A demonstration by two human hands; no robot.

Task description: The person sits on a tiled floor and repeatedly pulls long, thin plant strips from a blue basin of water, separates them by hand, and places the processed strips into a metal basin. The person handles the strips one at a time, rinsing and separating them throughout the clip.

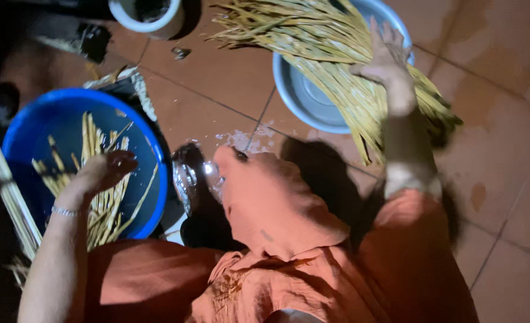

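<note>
My left hand [100,173] reaches into a blue basin [32,128] and rests on several cut yellow-green stalk pieces [106,203] lying in it. Whether its fingers close on a piece is hidden. My right hand [387,57] is spread flat, fingers apart, on top of a large bundle of long yellow-green stalks [331,66] that lies across a pale grey-blue basin [301,98]. The bundle's ends stick out past the basin's rim to the lower right. My orange clothing [289,251] fills the bottom of the view.
A white round container [148,21] stands at the top. A shiny metal object [187,176] lies between the basins on the reddish tiled floor [504,131]. Pale sticks [5,185] lie along the left edge. Dark items sit at the top left.
</note>
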